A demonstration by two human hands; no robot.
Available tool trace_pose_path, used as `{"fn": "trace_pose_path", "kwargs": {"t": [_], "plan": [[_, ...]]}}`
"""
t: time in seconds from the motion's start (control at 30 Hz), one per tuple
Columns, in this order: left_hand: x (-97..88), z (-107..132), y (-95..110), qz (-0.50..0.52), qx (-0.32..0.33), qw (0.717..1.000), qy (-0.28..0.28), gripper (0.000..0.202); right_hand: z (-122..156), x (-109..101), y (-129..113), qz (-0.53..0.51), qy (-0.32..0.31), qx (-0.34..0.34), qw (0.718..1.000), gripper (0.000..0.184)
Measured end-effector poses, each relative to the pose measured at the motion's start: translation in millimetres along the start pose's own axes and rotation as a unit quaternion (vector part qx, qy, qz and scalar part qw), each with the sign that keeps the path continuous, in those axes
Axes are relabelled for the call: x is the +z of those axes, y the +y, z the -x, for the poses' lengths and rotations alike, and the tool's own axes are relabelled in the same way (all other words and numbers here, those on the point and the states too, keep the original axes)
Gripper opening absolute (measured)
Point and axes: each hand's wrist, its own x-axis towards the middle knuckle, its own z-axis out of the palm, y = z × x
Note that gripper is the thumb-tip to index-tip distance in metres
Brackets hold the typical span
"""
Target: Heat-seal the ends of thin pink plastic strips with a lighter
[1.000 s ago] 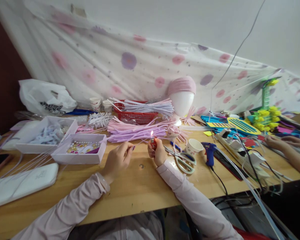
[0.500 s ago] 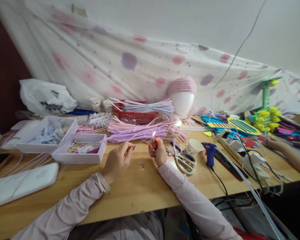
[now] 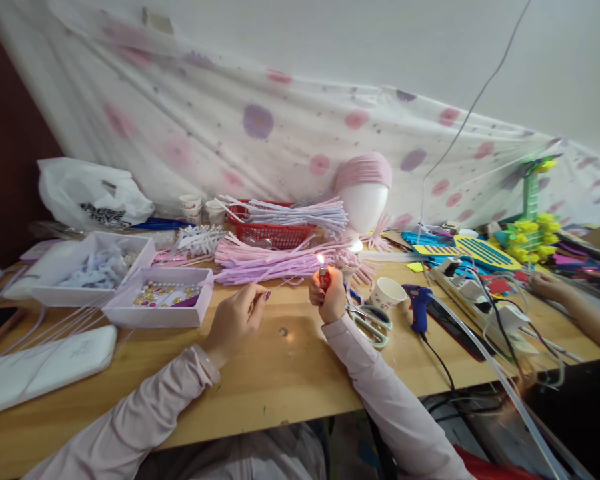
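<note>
A: While we lean over the table [image 3: 260, 380], how do our hands stand?
B: Left hand [image 3: 235, 319] closed in a pinch; right hand [image 3: 331, 301] fisted round the lighter [image 3: 324, 279], upright, flame [image 3: 321, 259] lit.
A: And the strand [image 3: 283, 283]?
B: In our left pinch, long axis running right toward the flame; tip just left of it, contact unclear.

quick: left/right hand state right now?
Left hand: closed, pinching a thin strand.
Right hand: closed around a lit red lighter.
</note>
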Motion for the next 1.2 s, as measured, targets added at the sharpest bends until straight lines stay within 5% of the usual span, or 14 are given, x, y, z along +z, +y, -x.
{"fn": "trace_pose_path", "kwargs": {"t": [0.77,1.2], "plan": [[0.7,0.8,-0.9,-0.002,0.01,1.0,0.003,0.012,21.6,21.9,48.1,0.125,-0.13,0.094,0.979,0.041],[1.8,0.9,-1.8,-0.017,0.002,1.0,0.014,0.014,11.6,14.2,25.4,0.048,-0.08,0.106,0.99,0.041]]}}
